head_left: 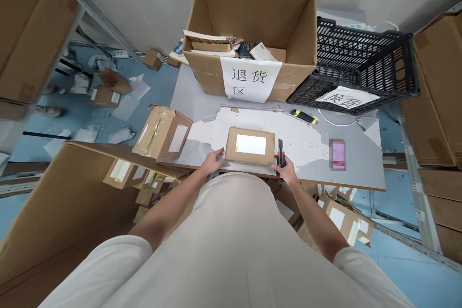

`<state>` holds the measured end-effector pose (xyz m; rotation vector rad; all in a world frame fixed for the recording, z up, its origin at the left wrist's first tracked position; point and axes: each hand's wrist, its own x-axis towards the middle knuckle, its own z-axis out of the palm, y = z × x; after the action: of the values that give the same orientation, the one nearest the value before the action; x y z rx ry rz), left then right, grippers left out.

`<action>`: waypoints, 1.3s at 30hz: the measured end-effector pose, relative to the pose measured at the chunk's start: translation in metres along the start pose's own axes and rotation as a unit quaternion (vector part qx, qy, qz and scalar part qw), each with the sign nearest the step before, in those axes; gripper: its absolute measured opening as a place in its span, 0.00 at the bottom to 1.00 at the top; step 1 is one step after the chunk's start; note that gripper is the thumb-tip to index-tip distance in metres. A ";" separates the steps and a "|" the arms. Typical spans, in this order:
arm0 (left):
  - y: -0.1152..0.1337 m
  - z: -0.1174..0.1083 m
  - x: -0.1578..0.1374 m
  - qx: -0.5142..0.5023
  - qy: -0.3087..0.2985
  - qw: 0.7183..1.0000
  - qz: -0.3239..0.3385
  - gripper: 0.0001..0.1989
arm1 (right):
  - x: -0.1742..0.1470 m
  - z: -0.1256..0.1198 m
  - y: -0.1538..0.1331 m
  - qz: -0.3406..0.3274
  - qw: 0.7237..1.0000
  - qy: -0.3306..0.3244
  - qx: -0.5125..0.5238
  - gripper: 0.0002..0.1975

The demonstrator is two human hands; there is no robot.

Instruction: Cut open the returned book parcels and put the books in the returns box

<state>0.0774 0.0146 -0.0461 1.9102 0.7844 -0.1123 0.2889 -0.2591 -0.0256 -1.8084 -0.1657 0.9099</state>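
A flat brown cardboard box (pixel 231 156) with a white label on top lies near the table's front edge, between my hands. My right hand (pixel 286 171) is closed around a red and black utility knife (pixel 280 158), its dark tip pointing away from me, beside the box's right side. At the box's left side is my left hand (pixel 213 160), fingers stretched toward the lower left corner and holding nothing. Whether the left fingertips touch the cardboard I cannot tell.
A large open carton (pixel 205 74) of books stands at the table's back, beside a black plastic crate (pixel 378 74). A taped box (pixel 162 132) sits at left. A yellow-black cutter (pixel 303 116) and a pinkish blurred item (pixel 338 155) lie to the right. Several boxes fill a big carton (pixel 65 202) below.
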 end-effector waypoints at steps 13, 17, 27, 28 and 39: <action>0.020 0.007 -0.004 -0.053 0.019 0.998 0.012 0.26 | -0.011 0.024 -0.010 -0.020 0.991 0.129 -0.032 0.22; 0.054 -0.009 0.003 0.020 0.091 0.996 0.009 0.25 | 0.003 0.015 -0.046 -0.050 0.984 0.162 -0.051 0.22; 0.098 -0.012 0.060 0.112 0.182 0.977 0.019 0.26 | 0.087 0.010 -0.106 -0.065 0.948 0.181 -0.252 0.19; 0.099 -0.006 0.059 0.121 0.198 0.971 0.048 0.28 | 0.094 0.011 -0.108 -0.069 0.940 0.191 -0.274 0.20; 0.094 0.031 0.040 0.248 0.154 0.930 0.224 0.17 | 0.080 0.001 -0.151 -0.271 0.858 -0.027 -0.436 0.18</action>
<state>0.1701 -0.0176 -0.0033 2.5891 0.5266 0.3079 0.3889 -0.1523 0.0624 -2.3461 -1.2267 0.4807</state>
